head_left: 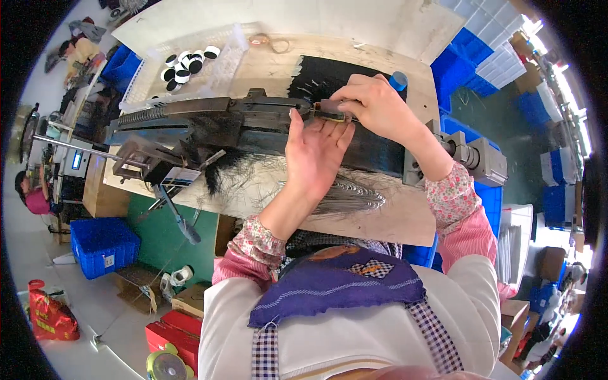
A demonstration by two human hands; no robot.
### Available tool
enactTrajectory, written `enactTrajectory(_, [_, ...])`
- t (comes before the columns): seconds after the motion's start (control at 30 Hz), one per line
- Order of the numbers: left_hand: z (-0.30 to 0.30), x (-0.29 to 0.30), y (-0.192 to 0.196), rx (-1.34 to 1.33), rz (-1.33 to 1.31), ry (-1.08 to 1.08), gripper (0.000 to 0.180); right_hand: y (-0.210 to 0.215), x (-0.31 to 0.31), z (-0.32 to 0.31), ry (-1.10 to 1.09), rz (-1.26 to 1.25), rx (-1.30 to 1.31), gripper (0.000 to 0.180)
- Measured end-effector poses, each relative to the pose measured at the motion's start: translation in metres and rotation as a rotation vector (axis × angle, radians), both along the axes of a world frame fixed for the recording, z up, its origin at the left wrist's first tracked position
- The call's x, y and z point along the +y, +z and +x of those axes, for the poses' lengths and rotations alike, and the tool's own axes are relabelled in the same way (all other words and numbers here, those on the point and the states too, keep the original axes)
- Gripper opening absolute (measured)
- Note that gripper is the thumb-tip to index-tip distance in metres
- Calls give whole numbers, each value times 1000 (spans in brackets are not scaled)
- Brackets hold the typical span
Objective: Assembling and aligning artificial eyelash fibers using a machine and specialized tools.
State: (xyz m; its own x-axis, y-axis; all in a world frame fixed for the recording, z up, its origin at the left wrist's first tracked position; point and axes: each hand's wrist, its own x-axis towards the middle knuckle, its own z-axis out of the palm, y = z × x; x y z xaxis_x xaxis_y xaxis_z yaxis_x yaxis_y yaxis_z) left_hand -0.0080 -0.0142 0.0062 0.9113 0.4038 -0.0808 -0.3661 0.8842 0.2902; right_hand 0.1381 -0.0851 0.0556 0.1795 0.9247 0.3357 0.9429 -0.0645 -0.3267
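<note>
Workshop: a bright room curving away at the edges, stacked with blue plastic crates (pixel 104 247); at far left, a person in dark pink (pixel 37 193) is too small to make out well.
Bench: a pale wooden tabletop (pixel 405 218), strewn with loose dark bristles (pixel 218 180); its near edge is partly covered by the wearer's forearms.
Machine: a long black metal machine (pixel 266 120) runs across the bench, its middle hidden behind both hands; a grey motor (pixel 487 163) sits at its right end.
Small piece: a dark oblong piece with a yellowish edge (pixel 330 114), at the machine's middle, between the hands; whether it is fixed there I can't tell.
Left hand: the left hand (pixel 313 152) is open, palm up, fingertips just under the piece.
Right hand: the right hand (pixel 377 107) has its fingers bent in at the piece's right end; its own knuckles block my view, so I can't tell whether it grips.
Wires: thin silvery curved wires (pixel 358 196) lie right of the left wrist, partly covered by it.
Basket: a white plastic basket (pixel 235 54) holds white-and-black round pieces (pixel 182 77).
</note>
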Motion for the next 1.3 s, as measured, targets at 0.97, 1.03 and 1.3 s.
enactTrajectory(0.97, [-7, 14, 14, 171, 65, -52, 45, -3, -4, -41, -60, -63, -332, 17])
enactTrajectory(1.03, [-5, 5, 13, 265, 89, 3, 47, -5, -20, -46, -71, -24, -280, 19])
enactTrajectory(1.3, [7, -42, -32, 180, 28, 16, 18, -81, -139, -75, -18, -467, 11, 19])
